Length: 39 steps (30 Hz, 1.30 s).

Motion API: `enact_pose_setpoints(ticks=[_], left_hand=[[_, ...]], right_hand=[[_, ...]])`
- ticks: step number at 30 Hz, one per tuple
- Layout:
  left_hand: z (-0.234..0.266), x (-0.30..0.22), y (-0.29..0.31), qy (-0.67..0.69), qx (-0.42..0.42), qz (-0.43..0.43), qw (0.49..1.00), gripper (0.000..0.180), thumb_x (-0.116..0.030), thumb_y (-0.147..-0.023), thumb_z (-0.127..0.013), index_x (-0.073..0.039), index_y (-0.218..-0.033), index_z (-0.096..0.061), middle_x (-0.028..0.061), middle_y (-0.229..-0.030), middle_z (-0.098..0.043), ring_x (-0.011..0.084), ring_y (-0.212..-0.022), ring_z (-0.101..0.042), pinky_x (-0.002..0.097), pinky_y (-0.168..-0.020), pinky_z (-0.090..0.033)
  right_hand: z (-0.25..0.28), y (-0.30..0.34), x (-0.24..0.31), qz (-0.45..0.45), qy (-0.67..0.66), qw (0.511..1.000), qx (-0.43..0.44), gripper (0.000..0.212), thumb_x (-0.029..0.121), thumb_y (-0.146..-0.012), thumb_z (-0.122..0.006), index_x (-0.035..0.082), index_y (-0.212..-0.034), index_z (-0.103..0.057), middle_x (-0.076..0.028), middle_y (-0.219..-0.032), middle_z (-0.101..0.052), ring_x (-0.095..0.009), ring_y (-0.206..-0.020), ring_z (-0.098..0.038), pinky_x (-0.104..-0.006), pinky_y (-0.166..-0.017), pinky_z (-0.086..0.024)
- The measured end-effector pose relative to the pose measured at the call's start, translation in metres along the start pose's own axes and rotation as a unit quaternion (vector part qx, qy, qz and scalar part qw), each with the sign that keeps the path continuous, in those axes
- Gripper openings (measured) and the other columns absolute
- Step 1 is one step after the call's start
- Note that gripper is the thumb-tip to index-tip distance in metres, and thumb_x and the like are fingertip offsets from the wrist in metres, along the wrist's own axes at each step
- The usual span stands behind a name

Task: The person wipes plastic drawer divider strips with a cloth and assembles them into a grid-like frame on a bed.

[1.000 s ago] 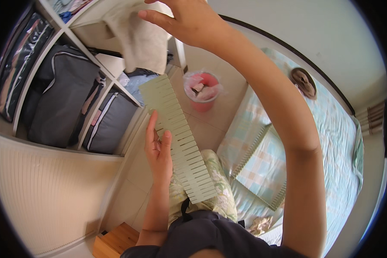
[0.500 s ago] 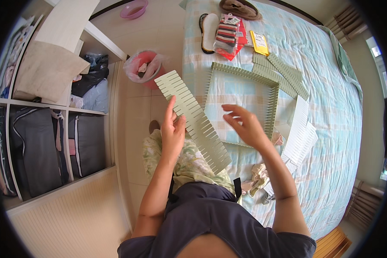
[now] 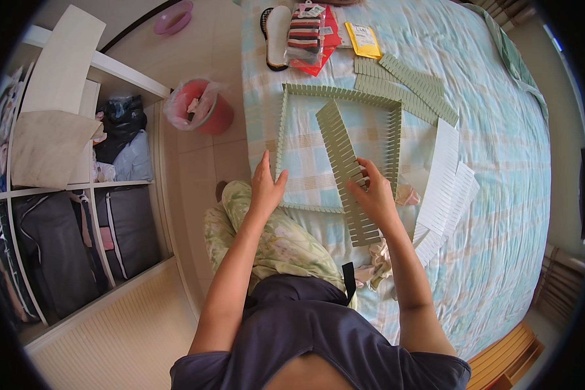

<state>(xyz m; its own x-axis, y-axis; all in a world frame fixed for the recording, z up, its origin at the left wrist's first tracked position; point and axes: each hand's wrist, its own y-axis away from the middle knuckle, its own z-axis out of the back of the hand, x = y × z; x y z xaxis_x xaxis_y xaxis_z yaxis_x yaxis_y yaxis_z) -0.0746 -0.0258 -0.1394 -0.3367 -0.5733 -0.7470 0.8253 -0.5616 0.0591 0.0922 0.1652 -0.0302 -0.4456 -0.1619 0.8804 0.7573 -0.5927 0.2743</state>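
Note:
A green slotted drawer divider strip [image 3: 342,166] slants over the bed, gripped along its right edge by my right hand [image 3: 373,195]. My left hand [image 3: 267,188] is empty, its fingers apart, beside the left side of a green frame [image 3: 344,95]. Slotted strips standing on edge form this rectangular frame, which lies on the bed under the held strip. More green slotted strips [image 3: 409,91] lie crossed beyond the frame's far right corner. White slotted strips [image 3: 443,175] are piled to the right of my right hand.
A checked bedspread [image 3: 500,195] covers the bed. At its far end lie an insole [image 3: 279,38], packaged striped socks [image 3: 305,36] and a yellow packet [image 3: 364,40]. A pink bin [image 3: 216,117] stands on the floor, left of the bed. Open shelves [image 3: 91,185] with bags line the left.
The green strip has passed from my left hand to my right and moved right, over the frame. My left hand has let go. The view has shifted somewhat.

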Motion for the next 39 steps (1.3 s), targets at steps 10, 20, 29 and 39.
enact_pose_setpoints(ticks=[10,20,29,39], left_hand=[[-0.01,0.011,-0.015,0.039,0.091,0.102,0.99,0.04,-0.018,-0.096,-0.049,-0.002,-0.132,-0.048,0.024,-0.113,-0.061,0.0404,-0.105,-0.058,0.0435,-0.088,-0.046],[0.01,-0.017,-0.015,0.159,0.138,0.157,0.965,0.043,-0.022,-0.098,-0.048,-0.001,-0.135,-0.045,0.0183,-0.118,-0.062,0.0308,-0.111,-0.058,0.0354,-0.095,-0.042],[0.016,-0.035,-0.014,0.264,0.128,0.198,0.935,0.047,-0.028,-0.099,-0.049,-0.003,-0.138,-0.043,0.0083,-0.124,-0.058,0.019,-0.11,-0.054,0.0318,-0.089,-0.044],[0.02,-0.019,-0.017,0.29,0.167,0.242,0.911,0.05,-0.033,-0.098,-0.05,-0.009,-0.141,-0.04,0.0038,-0.127,-0.052,0.0152,-0.111,-0.049,0.0332,-0.079,-0.046]], right_hand=[[-0.023,-0.041,-0.001,0.112,0.191,0.972,-0.075,0.041,0.005,-0.081,-0.061,0.01,-0.12,-0.052,-0.012,-0.093,-0.062,-0.032,-0.083,-0.063,-0.0436,-0.069,-0.049],[-0.013,-0.065,-0.032,0.0,-0.071,0.997,0.025,0.05,0.01,-0.082,-0.068,0.006,-0.13,-0.054,-0.011,-0.097,-0.067,-0.015,-0.078,-0.064,-0.0288,-0.07,-0.051],[-0.023,-0.065,-0.047,-0.155,-0.269,0.943,0.121,0.049,0.017,-0.085,-0.07,0.002,-0.128,-0.052,-0.007,-0.097,-0.066,-0.013,-0.08,-0.063,-0.0275,-0.07,-0.052],[-0.052,-0.08,-0.069,-0.197,-0.272,0.936,0.102,0.049,0.022,-0.083,-0.071,0.001,-0.123,-0.051,-0.01,-0.094,-0.065,-0.016,-0.078,-0.064,-0.0319,-0.068,-0.052]])
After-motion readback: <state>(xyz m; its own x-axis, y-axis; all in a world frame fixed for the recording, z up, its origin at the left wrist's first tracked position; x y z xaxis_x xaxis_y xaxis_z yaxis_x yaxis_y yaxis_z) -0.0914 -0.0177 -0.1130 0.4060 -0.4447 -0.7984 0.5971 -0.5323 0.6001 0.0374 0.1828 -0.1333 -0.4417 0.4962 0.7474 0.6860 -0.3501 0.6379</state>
